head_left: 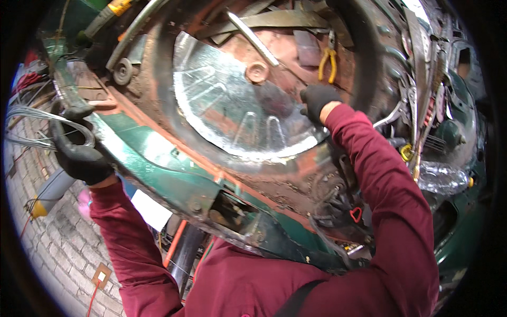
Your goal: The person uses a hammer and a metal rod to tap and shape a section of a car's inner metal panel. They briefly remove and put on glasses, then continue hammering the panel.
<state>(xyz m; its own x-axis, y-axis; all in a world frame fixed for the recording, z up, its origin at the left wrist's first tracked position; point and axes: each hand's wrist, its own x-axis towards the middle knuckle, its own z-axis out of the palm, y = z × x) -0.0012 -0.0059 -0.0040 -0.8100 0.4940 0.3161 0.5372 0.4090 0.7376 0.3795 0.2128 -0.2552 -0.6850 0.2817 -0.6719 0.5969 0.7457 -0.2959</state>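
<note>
My left hand (79, 158), in a black glove, is closed on a loose coil of thin grey wire (31, 112) beside the green body edge of the car (137, 145). My right hand (318, 101), gloved in black too, is over the round reddish-brown well, with its fingers curled in. Whatever it may hold is hidden. Under and left of it lies a shiny sheet metal piece with pressed ribs (206, 105), curved along its rim. Just beyond the right hand rest pliers with yellow handles (328, 62).
A pale metal bar (252, 38) and flat metal strips (285, 19) lie in the well. At the right are several hand tools (414, 100) and a clear plastic bottle (443, 178). A grey and yellow power tool (50, 193) lies on the paved floor (68, 232).
</note>
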